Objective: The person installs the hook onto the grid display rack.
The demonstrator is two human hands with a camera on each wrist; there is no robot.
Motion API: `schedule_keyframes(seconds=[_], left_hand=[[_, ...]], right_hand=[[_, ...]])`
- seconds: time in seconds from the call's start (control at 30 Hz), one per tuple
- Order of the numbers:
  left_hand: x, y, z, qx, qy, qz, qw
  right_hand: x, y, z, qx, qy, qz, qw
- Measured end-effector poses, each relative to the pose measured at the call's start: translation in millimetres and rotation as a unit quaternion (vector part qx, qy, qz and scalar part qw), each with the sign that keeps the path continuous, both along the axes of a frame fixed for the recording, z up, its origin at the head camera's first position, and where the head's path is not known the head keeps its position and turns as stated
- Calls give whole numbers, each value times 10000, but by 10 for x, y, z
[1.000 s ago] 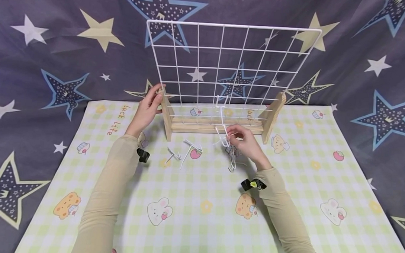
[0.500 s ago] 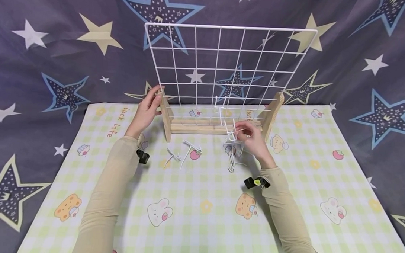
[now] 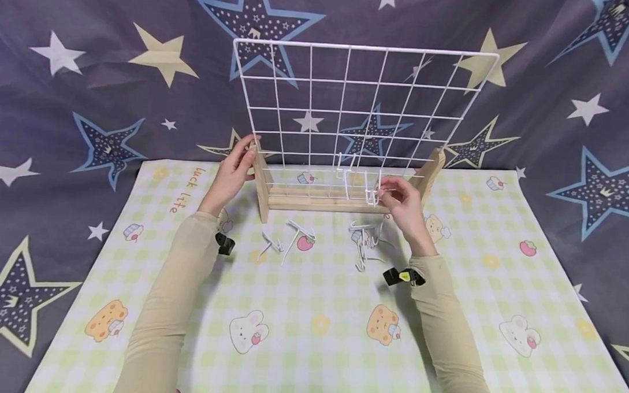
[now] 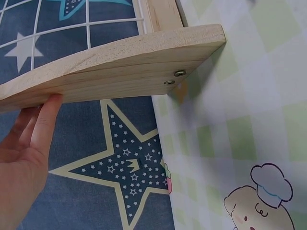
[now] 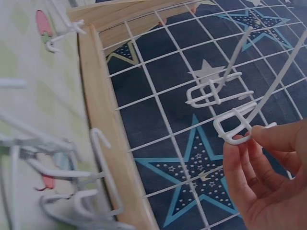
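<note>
A white wire grid [image 3: 366,48] stands upright in a wooden stand [image 3: 319,203]. My left hand [image 3: 232,173] grips the upper end of the stand's left side post [image 3: 263,189]; in the left wrist view its fingertips lie against the post's outer face [image 4: 120,79]. Between thumb and fingers, my right hand [image 3: 405,208] pinches a white wire hook [image 5: 232,139] in front of the grid's lower part. Just left of it, another white hook [image 5: 204,101] hangs on the grid wires. Whether the pinched hook touches the wires, I cannot tell.
On the checked tablecloth [image 3: 300,300], a small tangle of white hooks [image 3: 363,244] lies before the stand, below my right hand. Two more loose hooks [image 3: 299,229] lie farther left. A star-patterned curtain [image 3: 182,116] rises behind the table.
My right hand has moved right and upward, away from the hooks on the table, carrying the pinched hook to the grid's lower right part. My left hand stays on the post.
</note>
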State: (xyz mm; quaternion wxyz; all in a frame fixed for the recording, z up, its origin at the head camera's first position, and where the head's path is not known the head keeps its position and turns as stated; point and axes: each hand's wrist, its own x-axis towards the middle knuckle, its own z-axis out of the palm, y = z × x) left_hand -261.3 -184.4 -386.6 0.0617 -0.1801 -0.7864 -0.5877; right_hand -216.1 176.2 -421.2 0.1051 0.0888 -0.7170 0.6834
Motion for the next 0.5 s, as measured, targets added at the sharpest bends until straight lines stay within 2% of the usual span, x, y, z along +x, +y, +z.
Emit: schedule_keyframes(seconds=[0.2, 0.43, 0.5], left_hand=[[-64, 36, -68, 0, -2, -18, 10000], [-192, -40, -256, 1, -3, 22, 10000], [-152, -57, -200, -6, 16, 36, 10000]], right_hand=[[-87, 76, 65, -212, 373, -170, 9989], [-156, 72, 212, -503, 624, -191, 9966], [-179, 47, 261, -522, 669, -150, 9963]])
